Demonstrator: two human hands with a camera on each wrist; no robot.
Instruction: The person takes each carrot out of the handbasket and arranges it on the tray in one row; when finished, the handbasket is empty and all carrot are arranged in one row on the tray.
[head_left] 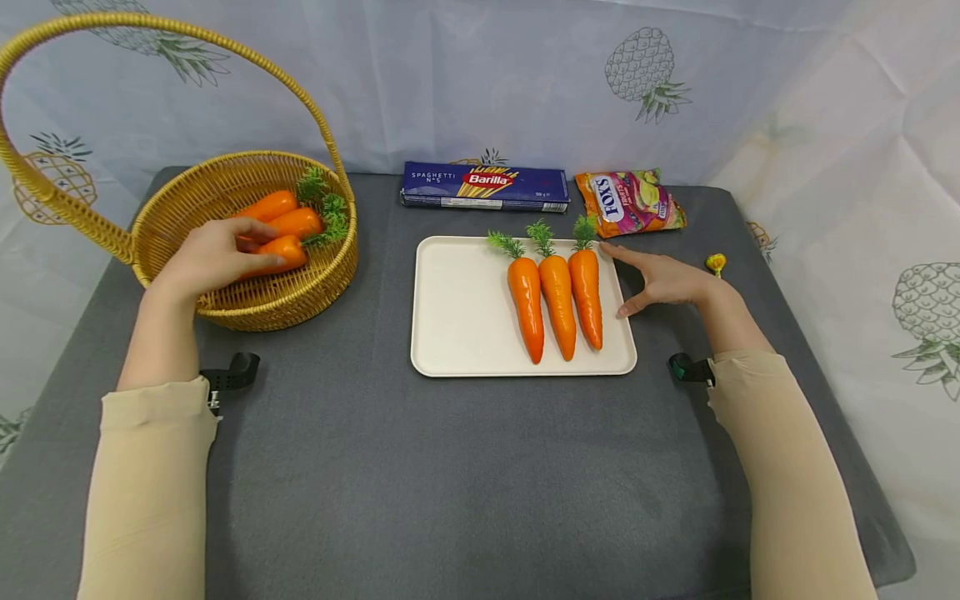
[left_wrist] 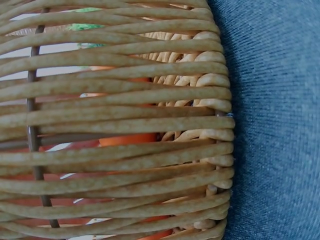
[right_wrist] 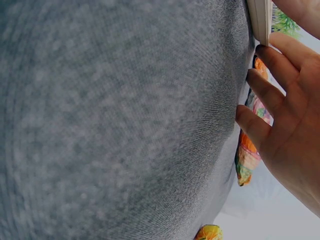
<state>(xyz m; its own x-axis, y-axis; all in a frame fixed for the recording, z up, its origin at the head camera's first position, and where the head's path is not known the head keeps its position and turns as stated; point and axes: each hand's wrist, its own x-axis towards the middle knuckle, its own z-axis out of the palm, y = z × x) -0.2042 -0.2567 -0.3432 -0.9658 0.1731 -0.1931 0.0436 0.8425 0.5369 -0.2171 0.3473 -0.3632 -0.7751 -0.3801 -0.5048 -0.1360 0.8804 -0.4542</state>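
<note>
Carrots [head_left: 302,222] lie in the basket [head_left: 333,283] at left, where the left hand [head_left: 210,257] grips the nearest one. Three more carrots [head_left: 557,304] lie side by side on the tray [head_left: 461,308], whose right edge the right hand [head_left: 666,279] touches, fingers extended.

— Where is your left hand [head_left: 213,257] hemmed in?
— Walls of the wicker basket [head_left: 322,287] surround it, and the tall handle [head_left: 90,225] arches above; over the near rim you have room.
— And across to the cream tray [head_left: 461,308]?
— Bare bench [head_left: 386,287] lies between. Three carrots [head_left: 557,304] block the tray's right half; your left half is free. Beyond it, the Barilla spaghetti box [head_left: 483,187] and Fox's candy bag [head_left: 630,202] obstruct you.
</note>
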